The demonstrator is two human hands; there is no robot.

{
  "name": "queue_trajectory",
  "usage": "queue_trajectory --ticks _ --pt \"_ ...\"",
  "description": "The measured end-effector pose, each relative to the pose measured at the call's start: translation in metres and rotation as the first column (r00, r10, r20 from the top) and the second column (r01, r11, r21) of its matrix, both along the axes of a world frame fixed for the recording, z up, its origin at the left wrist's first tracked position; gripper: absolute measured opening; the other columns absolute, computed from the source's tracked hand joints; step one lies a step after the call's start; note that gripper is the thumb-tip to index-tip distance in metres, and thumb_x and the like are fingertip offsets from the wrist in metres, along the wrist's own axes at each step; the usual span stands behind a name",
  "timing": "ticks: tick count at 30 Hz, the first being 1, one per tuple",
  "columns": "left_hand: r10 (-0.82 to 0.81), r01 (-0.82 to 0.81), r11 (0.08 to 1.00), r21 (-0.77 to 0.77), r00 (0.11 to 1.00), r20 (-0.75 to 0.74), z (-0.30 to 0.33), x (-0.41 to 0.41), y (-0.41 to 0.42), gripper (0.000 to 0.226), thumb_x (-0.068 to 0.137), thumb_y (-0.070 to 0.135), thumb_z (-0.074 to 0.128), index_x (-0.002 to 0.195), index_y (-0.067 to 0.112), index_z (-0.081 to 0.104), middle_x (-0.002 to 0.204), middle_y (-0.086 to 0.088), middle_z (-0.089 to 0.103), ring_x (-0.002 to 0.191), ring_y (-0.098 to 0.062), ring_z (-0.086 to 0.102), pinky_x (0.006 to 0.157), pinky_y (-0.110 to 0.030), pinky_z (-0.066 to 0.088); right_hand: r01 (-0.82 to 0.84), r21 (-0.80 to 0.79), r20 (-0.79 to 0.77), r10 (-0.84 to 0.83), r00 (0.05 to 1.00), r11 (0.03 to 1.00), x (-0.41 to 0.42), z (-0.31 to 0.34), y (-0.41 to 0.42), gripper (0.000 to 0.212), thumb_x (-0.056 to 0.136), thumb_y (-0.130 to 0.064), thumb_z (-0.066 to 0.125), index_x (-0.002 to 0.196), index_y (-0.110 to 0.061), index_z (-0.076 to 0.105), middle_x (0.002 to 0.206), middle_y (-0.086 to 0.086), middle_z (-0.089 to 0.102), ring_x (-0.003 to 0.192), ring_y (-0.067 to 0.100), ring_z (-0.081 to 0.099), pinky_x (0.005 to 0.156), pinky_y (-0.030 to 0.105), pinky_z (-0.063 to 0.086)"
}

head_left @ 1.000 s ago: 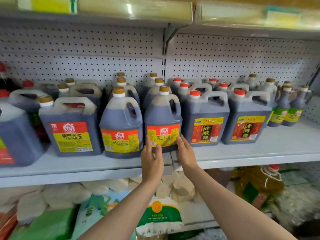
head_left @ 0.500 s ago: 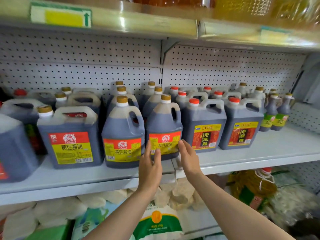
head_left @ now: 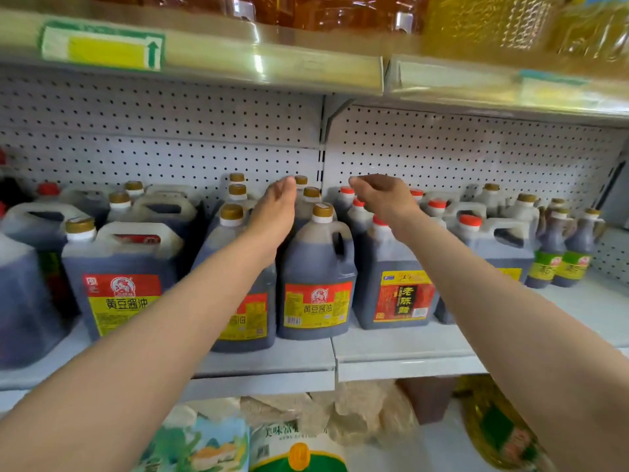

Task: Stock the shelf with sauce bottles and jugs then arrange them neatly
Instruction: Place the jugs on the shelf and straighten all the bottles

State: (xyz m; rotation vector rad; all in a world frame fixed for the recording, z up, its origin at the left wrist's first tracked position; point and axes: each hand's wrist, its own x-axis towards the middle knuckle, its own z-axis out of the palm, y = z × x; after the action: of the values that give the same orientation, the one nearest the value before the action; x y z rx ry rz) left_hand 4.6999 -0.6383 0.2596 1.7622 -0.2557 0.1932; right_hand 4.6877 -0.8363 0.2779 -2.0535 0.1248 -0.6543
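Dark sauce jugs stand in rows on the grey shelf (head_left: 401, 352). A gold-capped jug with a red and yellow label (head_left: 316, 277) stands front centre, between a similar jug (head_left: 238, 321) partly hidden by my left arm and a red-capped vinegar jug (head_left: 394, 284). My left hand (head_left: 274, 216) reaches over the gold caps with straight fingers and holds nothing. My right hand (head_left: 381, 195) hovers above the red-capped jugs at the back, fingers loosely curled, holding nothing.
A wide square jug (head_left: 119, 277) stands front left, and small green-labelled bottles (head_left: 558, 260) at the right end. Bare shelf lies right of them. Oil bottles (head_left: 326, 10) fill the shelf above. Bags (head_left: 296, 447) and an oil jug (head_left: 500, 434) lie below.
Both hands have lifted from the label of the centre jug and reached up and back over the caps of the rear rows. The camera has moved closer and tilted up.
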Motion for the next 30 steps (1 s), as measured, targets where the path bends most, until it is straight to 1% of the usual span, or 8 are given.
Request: queue_trajectory --ticks 2,4,6,11,15,21,25,30 --pt "-0.042 0.04 0.999 -0.017 0.99 -0.135 0.009 0.017 -0.008 0.056 0.102 0.057 0.031 0.151 0.03 0.035 0.159 0.001 0.032 0.145 -0.026 0.032 0.117 -0.049 0.03 -0.073 -0.155 -0.122 0.054 0.991 0.985 0.022 0.009 -0.003 0.039 0.092 -0.054 0.064 0.116 -0.024 0.073 0.096 -0.007 0.069 0.094 0.017 0.062 0.084 0.032 0.053" --pt "-0.065 0.058 0.998 -0.038 0.969 -0.24 0.014 0.029 -0.018 0.056 0.102 0.057 0.034 0.152 0.032 0.033 0.161 0.001 0.028 0.146 -0.027 0.028 0.117 -0.051 0.028 -0.163 -0.25 -0.207 0.112 0.972 0.954 0.042 0.012 -0.002 0.047 0.093 -0.056 0.061 0.123 -0.021 0.071 0.111 -0.002 0.068 0.103 0.02 0.061 0.097 0.035 0.05" --pt "-0.054 0.057 0.998 0.0 0.953 -0.299 0.014 0.038 -0.027 0.057 0.102 0.056 0.035 0.153 0.031 0.032 0.162 0.0 0.026 0.146 -0.027 0.027 0.116 -0.048 0.026 -0.232 -0.283 -0.287 0.149 0.946 0.931 0.055 0.014 -0.001 0.051 0.095 -0.057 0.058 0.126 -0.019 0.07 0.117 0.0 0.066 0.104 0.02 0.059 0.093 0.031 0.045" --pt "-0.037 0.06 0.997 0.048 0.925 -0.379 0.015 0.062 -0.042 0.063 0.101 0.053 0.043 0.155 0.025 0.027 0.164 -0.003 0.02 0.149 -0.027 0.02 0.118 -0.046 0.019 -0.392 -0.339 -0.494 0.192 0.848 0.855 0.089 0.016 -0.01 0.063 0.092 -0.067 0.054 0.102 -0.007 0.067 0.085 0.005 0.062 0.079 0.022 0.055 0.076 0.033 0.044" --pt "-0.044 0.086 0.991 0.101 0.932 -0.359 0.019 0.072 -0.047 0.058 0.102 0.046 0.047 0.151 0.019 0.037 0.162 -0.008 0.026 0.148 -0.028 0.023 0.117 -0.042 0.021 -0.495 -0.173 -0.621 0.296 0.726 0.851 0.106 0.012 -0.016 0.046 0.091 -0.057 0.065 0.104 -0.013 0.065 0.086 0.01 0.067 0.078 0.021 0.063 0.074 0.031 0.052" --pt "-0.034 0.092 0.985 0.149 0.934 -0.356 0.017 0.084 -0.043 0.056 0.097 0.049 0.056 0.146 0.023 0.047 0.156 -0.007 0.037 0.143 -0.029 0.032 0.113 -0.043 0.026 -0.492 -0.064 -0.627 0.349 0.697 0.868 0.123 0.001 -0.021 0.043 0.094 -0.044 0.067 0.118 -0.009 0.065 0.103 0.012 0.063 0.093 0.028 0.069 0.083 0.038 0.062" --pt "-0.044 0.114 0.98 0.162 0.923 -0.381 0.019 0.088 -0.041 0.056 0.097 0.047 0.055 0.147 0.025 0.044 0.157 -0.006 0.036 0.143 -0.03 0.032 0.113 -0.047 0.024 -0.471 -0.085 -0.599 0.333 0.728 0.878 0.122 0.002 -0.02 0.033 0.098 -0.037 0.064 0.105 -0.005 0.065 0.081 0.008 0.056 0.07 0.02 0.064 0.061 0.025 0.058" --pt "-0.03 0.118 0.976 0.183 0.905 -0.424 0.021 0.092 -0.038 0.06 0.096 0.051 0.055 0.149 0.028 0.04 0.16 -0.007 0.031 0.144 -0.033 0.029 0.112 -0.054 0.026 -0.468 -0.065 -0.597 0.341 0.726 0.882 0.123 0.002 -0.017 0.034 0.096 -0.037 0.066 0.104 -0.005 0.066 0.082 0.008 0.056 0.073 0.023 0.066 0.073 0.03 0.061"
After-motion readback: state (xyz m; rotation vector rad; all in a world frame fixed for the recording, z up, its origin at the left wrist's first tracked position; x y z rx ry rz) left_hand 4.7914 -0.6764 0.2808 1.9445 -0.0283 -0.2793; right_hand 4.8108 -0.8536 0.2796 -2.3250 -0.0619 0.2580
